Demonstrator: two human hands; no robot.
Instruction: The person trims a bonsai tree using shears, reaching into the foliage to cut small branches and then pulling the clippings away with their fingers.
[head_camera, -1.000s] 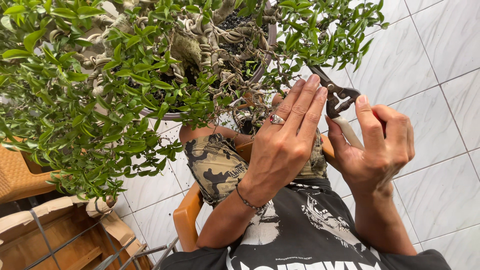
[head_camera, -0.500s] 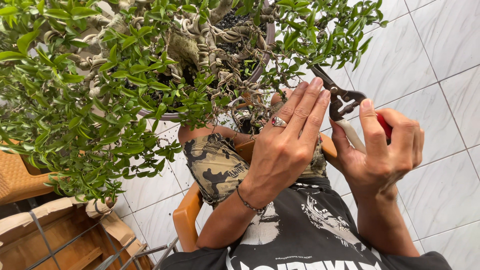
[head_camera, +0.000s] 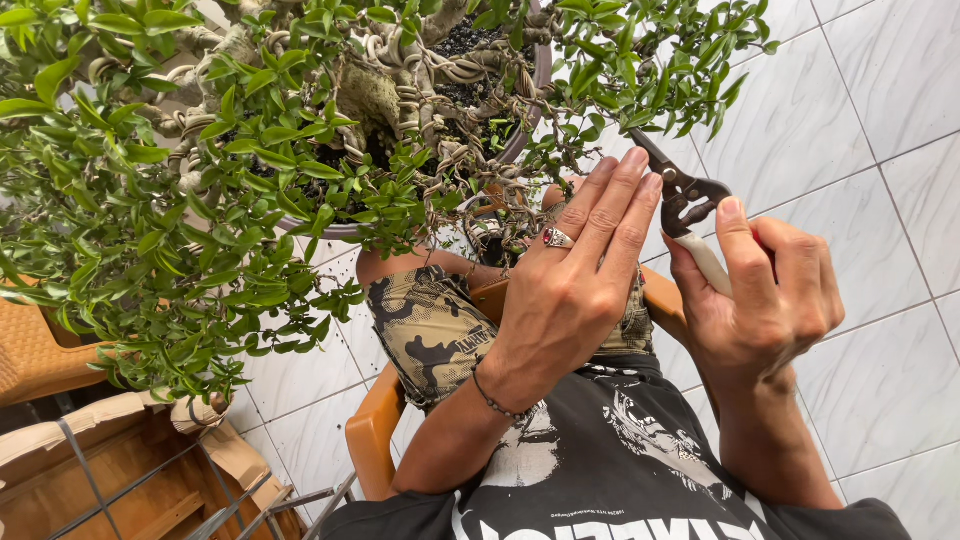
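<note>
A potted bonsai (head_camera: 300, 150) with wire-wrapped branches and small green leaves fills the upper left, in a round brown pot (head_camera: 535, 90). My left hand (head_camera: 575, 280), wearing a red-stoned ring and a bead bracelet, reaches flat-fingered toward the twigs at the pot's rim, holding nothing I can see. My right hand (head_camera: 760, 300) grips pruning shears (head_camera: 685, 205) by their pale and red handles. The dark blades point up-left into the foliage beside my left fingertips.
I sit on an orange plastic chair (head_camera: 385, 430), in camouflage shorts and a black printed shirt. White tiled floor (head_camera: 870, 120) lies to the right. A woven orange seat (head_camera: 35, 355) and a wooden crate with metal bars (head_camera: 120, 480) stand at lower left.
My right hand has shifted the shears slightly up and left, the blades closer to the twigs. My left hand has stayed by the pot's rim.
</note>
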